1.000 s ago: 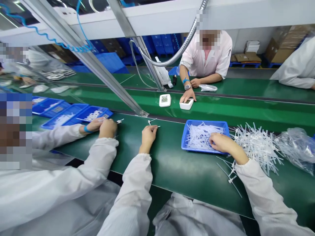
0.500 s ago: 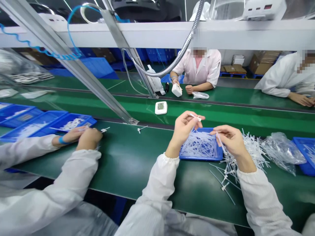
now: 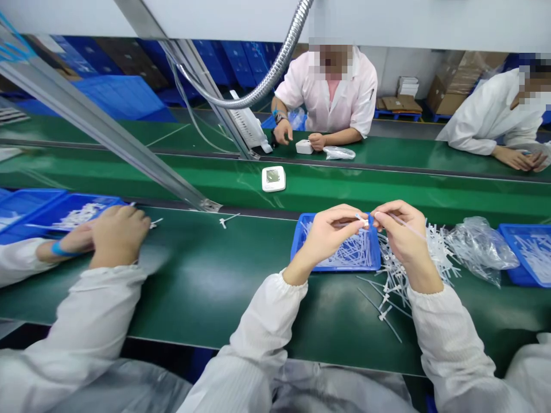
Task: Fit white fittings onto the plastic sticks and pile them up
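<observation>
Above a blue tray point(image 3: 297, 252) of thin white tubes point(image 3: 350, 252), my left hand point(image 3: 333, 232) pinches a small white plastic connector point(image 3: 365, 222). Close beside its fingertips, my right hand point(image 3: 402, 229) is closed on a thin translucent tube point(image 3: 408, 225), which slants back over the fingers. The hands almost meet; whether the tube's end touches the connector is hidden by the fingers. Below and right of the tray lies a heap of white tubes with connectors point(image 3: 394, 269). A few such pieces point(image 3: 384, 314) lie loose nearer the table's front edge.
At left, a co-worker's hands point(image 3: 118, 232) work by blue trays point(image 3: 47, 209). A white device with a screen point(image 3: 274, 179) sits on the green conveyor. A clear plastic bag point(image 3: 482, 246) and another blue tray point(image 3: 512, 269) are at right. A metal post point(image 3: 142, 155) slants across the left.
My hands have come together, bringing connector and tube close to each other. The view has shifted a little. Across the line, a co-worker has lowered a white device to the table.
</observation>
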The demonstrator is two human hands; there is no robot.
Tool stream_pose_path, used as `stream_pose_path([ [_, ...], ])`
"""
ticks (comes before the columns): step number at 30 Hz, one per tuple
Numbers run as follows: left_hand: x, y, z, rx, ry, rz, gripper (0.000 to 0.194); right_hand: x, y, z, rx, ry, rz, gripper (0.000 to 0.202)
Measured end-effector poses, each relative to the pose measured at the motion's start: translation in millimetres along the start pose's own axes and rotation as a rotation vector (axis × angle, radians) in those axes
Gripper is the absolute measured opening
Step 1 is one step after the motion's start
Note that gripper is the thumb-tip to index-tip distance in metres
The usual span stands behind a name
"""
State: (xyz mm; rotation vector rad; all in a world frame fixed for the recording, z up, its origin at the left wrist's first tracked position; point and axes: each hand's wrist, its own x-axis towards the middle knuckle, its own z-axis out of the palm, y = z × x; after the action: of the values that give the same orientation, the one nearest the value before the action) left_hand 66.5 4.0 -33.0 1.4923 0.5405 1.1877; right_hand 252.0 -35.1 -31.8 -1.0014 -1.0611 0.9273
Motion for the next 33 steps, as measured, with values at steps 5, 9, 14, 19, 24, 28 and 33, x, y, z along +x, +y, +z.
stream_pose_path([
  [5, 1, 0, -0.3, -0.031, 0.034, -0.035, 0.024, 5, 2, 0, 0.041, -0.062, 0.008, 0.039],
  [9, 3, 2, -2.6, -0.035, 0.011, -0.054, 0.027, 6, 0, 5, 0.123, -0.123, -0.049, 0.062],
  [14, 4, 2, -4.4, -0.035, 0.001, -0.075, 0.031, 4, 0, 9, 0.272, -0.062, -0.023, 0.059],
  [19, 4, 1, -3.3, -0.029, -0.011, -0.071, 0.032, 5, 3, 5, 0.189, 0.027, -0.048, 0.052],
  [24, 3, -2, -3.8, -0.019, -0.016, -0.066, 0.031, 4, 1, 5, 0.174, 0.027, 0.008, 0.043],
  [28, 3, -3, -5.1, -0.023, -0.008, -0.058, 0.029, 3, -4, 7, 0.218, -0.041, 0.01, 0.038],
  [33, 4, -4, -3.5, -0.035, -0.004, -0.038, 0.024, 3, -5, 8, 0.235, -0.042, 0.029, 0.028],
])
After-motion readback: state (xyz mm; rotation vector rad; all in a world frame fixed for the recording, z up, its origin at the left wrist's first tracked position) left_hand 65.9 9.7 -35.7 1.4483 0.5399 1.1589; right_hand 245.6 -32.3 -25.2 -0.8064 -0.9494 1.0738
